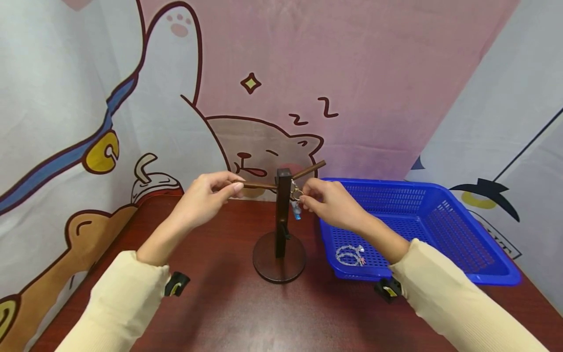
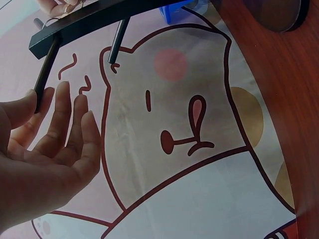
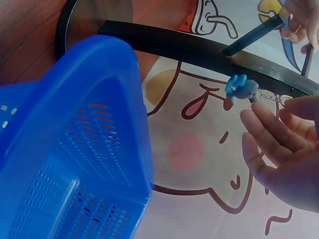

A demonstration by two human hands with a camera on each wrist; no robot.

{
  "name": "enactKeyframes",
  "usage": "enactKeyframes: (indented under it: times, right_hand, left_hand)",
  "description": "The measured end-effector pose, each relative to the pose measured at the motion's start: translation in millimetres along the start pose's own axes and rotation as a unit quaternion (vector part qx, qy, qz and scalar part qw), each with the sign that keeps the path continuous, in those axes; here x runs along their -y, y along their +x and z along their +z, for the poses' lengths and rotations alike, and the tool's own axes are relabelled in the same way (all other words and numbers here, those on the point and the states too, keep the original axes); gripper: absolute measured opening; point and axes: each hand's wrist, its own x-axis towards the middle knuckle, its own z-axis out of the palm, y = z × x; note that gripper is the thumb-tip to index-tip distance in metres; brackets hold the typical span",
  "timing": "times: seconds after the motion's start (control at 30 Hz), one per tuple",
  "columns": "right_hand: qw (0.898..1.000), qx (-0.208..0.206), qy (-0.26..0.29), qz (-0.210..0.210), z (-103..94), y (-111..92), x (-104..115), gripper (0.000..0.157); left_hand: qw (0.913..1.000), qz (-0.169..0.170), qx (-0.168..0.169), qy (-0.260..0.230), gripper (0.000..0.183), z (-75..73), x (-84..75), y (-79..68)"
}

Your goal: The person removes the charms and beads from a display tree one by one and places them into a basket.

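A dark wooden stand (image 1: 283, 210) rises from a round base, with thin pegs sticking out of its post. My left hand (image 1: 204, 198) pinches the end of the left upper peg (image 1: 261, 186) between thumb and forefinger. On the post's other side, my right hand (image 1: 332, 203) pinches the ring of a keychain (image 1: 296, 210) close beside the post, below the right upper peg (image 1: 314, 168). In the right wrist view, the keychain's small grey-blue figure (image 3: 245, 88) hangs on a short chain from the ring, partly covered there by my fingers.
A blue plastic basket (image 1: 382, 183) stands to the right of the stand. Beaded bracelets (image 1: 349, 255) lie in its near left corner. Behind the reddish-brown table (image 1: 220, 303) hangs a cloth (image 1: 374, 88) printed with cartoon animals.
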Motion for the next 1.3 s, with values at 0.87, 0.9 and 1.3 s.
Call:
enactKeyframes:
  times: [0.87,0.9,1.3]
  right_hand:
    - [1.0,-0.01,-0.014,0.0,-17.1,-4,-2,0.01]
    - [1.0,-0.01,-0.016,0.001,-17.9,-4,-2,0.01]
    - [0.999,-0.021,-0.036,0.01,-27.3,-6,-6,0.009]
  left_hand:
    - [1.0,0.002,0.0,0.0,0.018,-0.1,0.1,0.3]
    - [1.0,0.002,0.0,0.0,0.018,0.0,0.1,0.3]
    - [1.0,0.006,-0.001,-0.005,0.019,0.6,0.4,0.3]
